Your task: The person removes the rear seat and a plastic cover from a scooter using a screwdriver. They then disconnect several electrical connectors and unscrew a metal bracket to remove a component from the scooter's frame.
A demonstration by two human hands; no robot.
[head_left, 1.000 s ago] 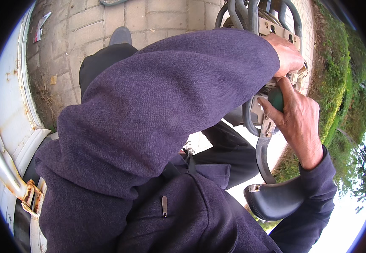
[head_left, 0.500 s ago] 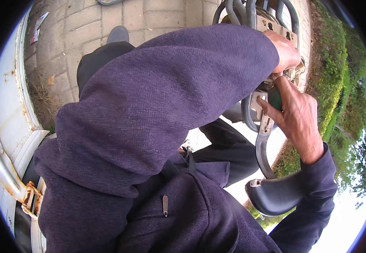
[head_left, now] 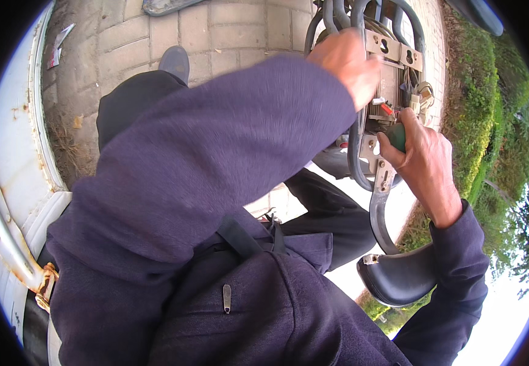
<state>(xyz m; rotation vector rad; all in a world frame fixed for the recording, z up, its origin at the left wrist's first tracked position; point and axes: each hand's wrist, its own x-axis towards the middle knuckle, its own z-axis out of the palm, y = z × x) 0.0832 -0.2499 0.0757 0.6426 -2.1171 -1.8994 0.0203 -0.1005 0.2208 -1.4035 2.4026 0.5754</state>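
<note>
My right hand (head_left: 424,155) is closed round a dark green, rounded object (head_left: 396,138); its kind does not show clearly. Just above that hand are connectors and wires (head_left: 422,96), with a small red-tipped lead (head_left: 387,108) beside them. A finned metal box (head_left: 389,82) sits inside a grey tubular frame (head_left: 356,131), under a slotted metal plate (head_left: 392,47). My left hand (head_left: 347,64) is over the left side of the frame, smeared by motion, so its grip cannot be made out.
A curved metal bar (head_left: 379,213) runs from the frame down to a black padded rest (head_left: 398,277) near my right forearm. Brick paving (head_left: 240,30) lies ahead, a rusty white panel (head_left: 17,152) stands at the left, and a green hedge (head_left: 481,104) lines the right.
My left hand has moved left, away from my right hand, uncovering the finned box, connectors and red-tipped lead. My right hand keeps the green object and has barely shifted.
</note>
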